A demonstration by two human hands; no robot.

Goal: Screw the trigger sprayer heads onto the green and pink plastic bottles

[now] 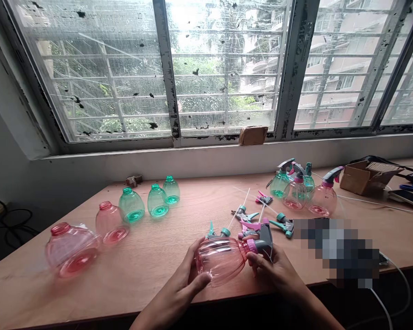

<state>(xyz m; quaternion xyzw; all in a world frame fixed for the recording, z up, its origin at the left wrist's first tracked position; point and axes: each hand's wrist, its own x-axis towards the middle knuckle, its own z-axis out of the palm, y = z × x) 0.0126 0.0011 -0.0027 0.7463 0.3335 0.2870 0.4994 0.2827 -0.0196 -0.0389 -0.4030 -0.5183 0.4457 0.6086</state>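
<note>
A clear pink spray bottle (222, 259) lies sideways between my hands above the table's front edge. My left hand (189, 275) grips its base end, thumb across the near side. At the neck, my right hand (273, 266) has its fingers closed around the pink collar and the grey spray head (264, 240). Just behind the bottle lie several loose spray heads with white tubes, among them a green-collared one (241, 210) and a grey and green one (285, 224). The right fingers are partly hidden behind the spray head.
To the left stand open pink bottles (106, 224) and green bottles (131, 204) without heads. Several bottles with spray heads, including a pink one (321, 199), stand at back right near a cardboard box (368, 176). A blurred-out area covers the right front. White cables cross the right side.
</note>
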